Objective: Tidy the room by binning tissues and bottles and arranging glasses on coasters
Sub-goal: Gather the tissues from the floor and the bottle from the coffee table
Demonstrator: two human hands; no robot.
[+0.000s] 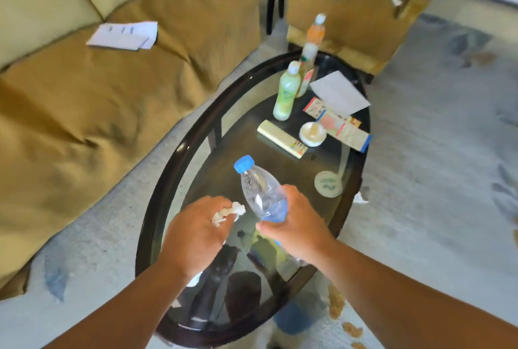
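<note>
My right hand grips a clear plastic bottle with a blue cap, tilted up and to the left above the near end of the oval glass table. Beside it, my left hand holds a crumpled white tissue in its fingers. A round pale coaster lies on the glass to the right of the bottle. At the far end stand a green bottle, a yellowish bottle and an orange bottle.
On the table also lie a remote, a small white bowl, leaflets and a white sheet. A tan sofa with papers runs along the left. An armchair stands beyond; a tissue lies on the floor right.
</note>
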